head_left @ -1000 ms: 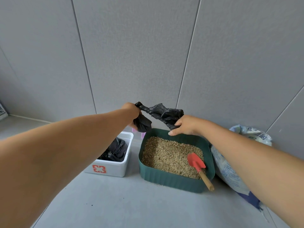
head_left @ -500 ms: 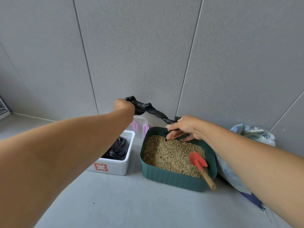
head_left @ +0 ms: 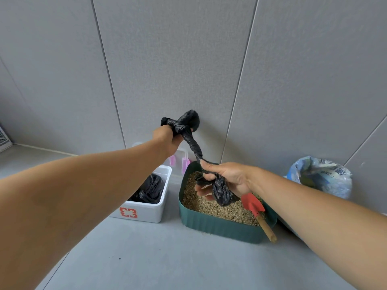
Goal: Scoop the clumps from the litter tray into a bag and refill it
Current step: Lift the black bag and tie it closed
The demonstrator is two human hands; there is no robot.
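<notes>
Where the bag [head_left: 193,146] is: twisted like a rope, strung between both hands above the tray's [head_left: 217,228] far end.
Left hand [head_left: 167,140]: fist round the top end, up high.
Right hand [head_left: 228,180]: fingers curled round the bottom end, low over the litter.
Progress: early days I reckon, bag not opened, scoop [head_left: 252,206] lying in the tray, refill sack [head_left: 322,176] sitting at right.
Hard to tell: any clumps; the pink thing [head_left: 181,163] behind the bin [head_left: 146,214].
</notes>
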